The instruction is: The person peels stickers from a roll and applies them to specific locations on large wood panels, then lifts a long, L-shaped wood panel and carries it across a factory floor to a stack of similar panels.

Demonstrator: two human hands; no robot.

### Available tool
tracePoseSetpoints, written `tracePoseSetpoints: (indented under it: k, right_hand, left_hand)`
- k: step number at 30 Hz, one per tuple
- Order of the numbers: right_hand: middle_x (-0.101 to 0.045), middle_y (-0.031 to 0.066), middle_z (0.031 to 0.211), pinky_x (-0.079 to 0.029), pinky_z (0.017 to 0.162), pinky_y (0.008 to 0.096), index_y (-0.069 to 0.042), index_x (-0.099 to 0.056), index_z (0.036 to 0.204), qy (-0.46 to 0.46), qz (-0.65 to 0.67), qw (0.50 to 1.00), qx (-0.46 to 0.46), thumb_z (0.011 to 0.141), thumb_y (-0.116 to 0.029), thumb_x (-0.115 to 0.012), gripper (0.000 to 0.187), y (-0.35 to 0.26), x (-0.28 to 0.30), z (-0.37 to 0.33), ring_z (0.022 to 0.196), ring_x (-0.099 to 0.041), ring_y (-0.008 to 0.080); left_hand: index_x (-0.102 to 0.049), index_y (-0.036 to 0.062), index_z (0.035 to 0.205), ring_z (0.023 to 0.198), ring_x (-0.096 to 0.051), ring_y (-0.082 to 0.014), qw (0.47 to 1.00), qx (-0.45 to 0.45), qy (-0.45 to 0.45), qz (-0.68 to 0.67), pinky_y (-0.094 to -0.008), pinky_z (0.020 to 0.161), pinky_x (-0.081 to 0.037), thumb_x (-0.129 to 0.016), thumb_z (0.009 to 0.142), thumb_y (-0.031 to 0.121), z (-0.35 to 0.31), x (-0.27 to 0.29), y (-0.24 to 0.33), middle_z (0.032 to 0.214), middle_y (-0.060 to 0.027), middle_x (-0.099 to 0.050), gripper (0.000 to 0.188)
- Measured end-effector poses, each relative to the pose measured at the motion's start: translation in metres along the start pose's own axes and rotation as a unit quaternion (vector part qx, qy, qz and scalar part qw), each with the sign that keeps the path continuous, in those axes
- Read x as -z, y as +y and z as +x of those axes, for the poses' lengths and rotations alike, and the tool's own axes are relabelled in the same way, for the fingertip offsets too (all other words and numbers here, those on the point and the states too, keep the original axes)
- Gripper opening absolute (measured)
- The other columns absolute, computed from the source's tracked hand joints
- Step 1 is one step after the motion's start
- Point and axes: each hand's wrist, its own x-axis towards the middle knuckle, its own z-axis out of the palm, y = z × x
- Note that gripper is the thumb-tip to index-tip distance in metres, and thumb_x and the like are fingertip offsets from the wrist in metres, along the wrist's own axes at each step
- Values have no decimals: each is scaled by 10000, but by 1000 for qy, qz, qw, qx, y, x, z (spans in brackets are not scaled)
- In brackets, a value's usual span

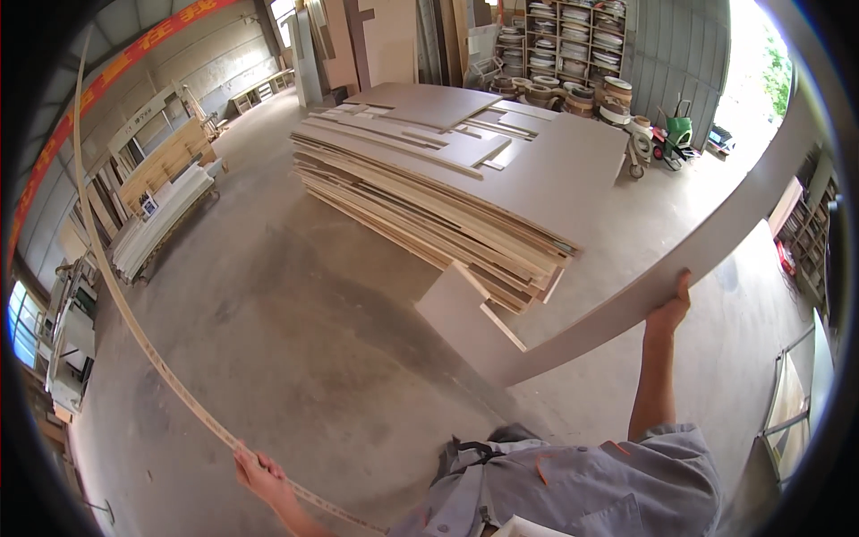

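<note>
Long grey panel [626, 311] is in the right hand [668, 313], thumb on the face; looks clamped on it, though the fingers are hidden behind. One end sweeps up and out past that hand's right, the notched end angles down to its left. Left hand [259, 473] is wrapped around a thin strip [167, 374] that shoots way out ahead of it and trails back toward the body.

My read: this is a carrying step, one length per side. Next move probably calls for a firm hold and slow turning, so neither end clips the board stack [429, 219] ahead of and between the hands. Can't tell if the notched end touches it.

Count: two hands, well apart; one strip; one panel, though that notched bit might be a second piece, not sure; one big stack with loose pieces [470, 152] on top, too jumbled to number; one smaller pale stack [165, 224] far beyond the left hand; one green-tub barrow [678, 132] well past the right.
</note>
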Motion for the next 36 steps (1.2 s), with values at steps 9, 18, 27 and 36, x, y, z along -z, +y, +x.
tracePoseSetpoints:
  k: [9,18,27,36]
  right_hand:
    - [-488,92,1348,-364,1038,403,-65,-493,1327,194,63,979,3,934,-448,-555,552,285,-169,97,1184,-477,269]
    - [-606,49,1178,-433,961,419,-97,-593,1179,143,144,971,-129,914,-420,-587,417,571,-296,238,1085,-541,266]
    - [-678,-11,968,-543,633,327,-184,-632,1059,266,58,945,-179,900,-434,-589,299,819,-429,252,826,-653,199]
    - [-674,36,1045,-557,772,391,-122,-608,1092,299,76,931,-195,912,-376,-571,313,964,-530,213,947,-648,250]
  left_hand:
    - [-526,83,1231,413,-331,-55,999,-26,-32,-18,-206,345,-255,-461,989,435,297,-275,-40,619,26,-413,432]
    - [-530,75,1223,407,-327,-58,999,-32,-15,11,-214,341,-253,-462,989,431,467,-444,-74,610,22,-399,431]
    - [-514,49,1225,414,-333,-61,999,-15,-41,-3,-210,336,-254,-455,995,414,710,-627,-178,602,6,-400,435]
    - [-516,74,1189,402,-311,-46,985,24,-169,-31,-207,317,-260,-405,1008,414,917,-918,-199,587,32,-375,401]
